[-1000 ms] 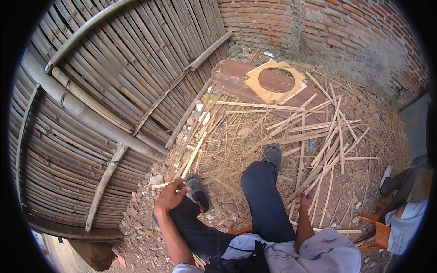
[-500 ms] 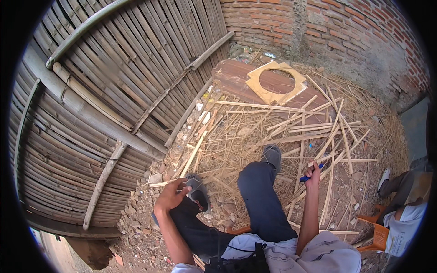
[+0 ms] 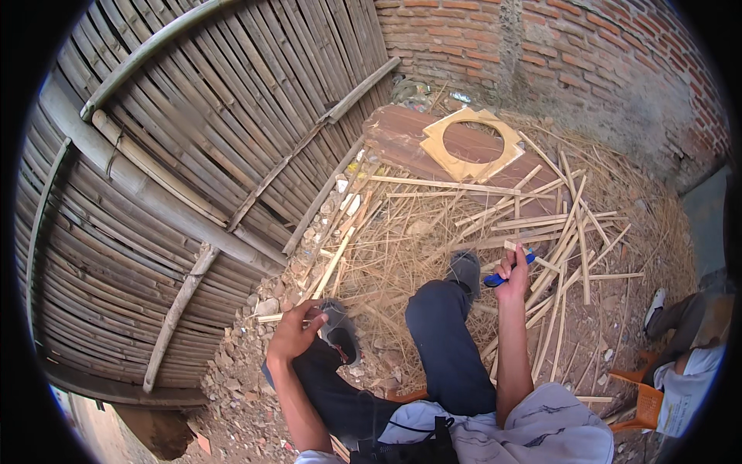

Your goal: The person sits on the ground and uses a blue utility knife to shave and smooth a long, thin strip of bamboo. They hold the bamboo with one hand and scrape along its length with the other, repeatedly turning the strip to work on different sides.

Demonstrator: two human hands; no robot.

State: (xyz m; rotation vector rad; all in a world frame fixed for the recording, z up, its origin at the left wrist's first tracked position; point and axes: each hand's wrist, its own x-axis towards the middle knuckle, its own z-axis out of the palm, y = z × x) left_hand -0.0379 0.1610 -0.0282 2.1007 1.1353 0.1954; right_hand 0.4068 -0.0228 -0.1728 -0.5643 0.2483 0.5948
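Observation:
My right hand (image 3: 512,280), raised above the straw near my right shoe (image 3: 464,271), is closed round a slim blue tool (image 3: 495,281) whose kind I cannot make out. A short pale wooden strip (image 3: 544,263) runs off beside its fingertips; whether the fingers also grip it is unclear. Over my left knee, my left hand (image 3: 292,334) has its fingers loosely curved, with a gap to the thumb. A pale strip end (image 3: 269,318) shows just past its fingers, next to my left shoe (image 3: 338,332); I cannot see it gripped.
Bamboo strips (image 3: 533,223) lie crossed over straw (image 3: 394,247) ahead and right. Behind them a brown board (image 3: 394,139) bears a frame with a round hole (image 3: 440,147). A bamboo wall (image 3: 209,116) stands left, a brick wall (image 3: 448,39) behind. Another person (image 3: 684,363) sits right.
My right hand has moved left and slightly up with the blue tool, away from the crossed strips. My left hand has hardly moved.

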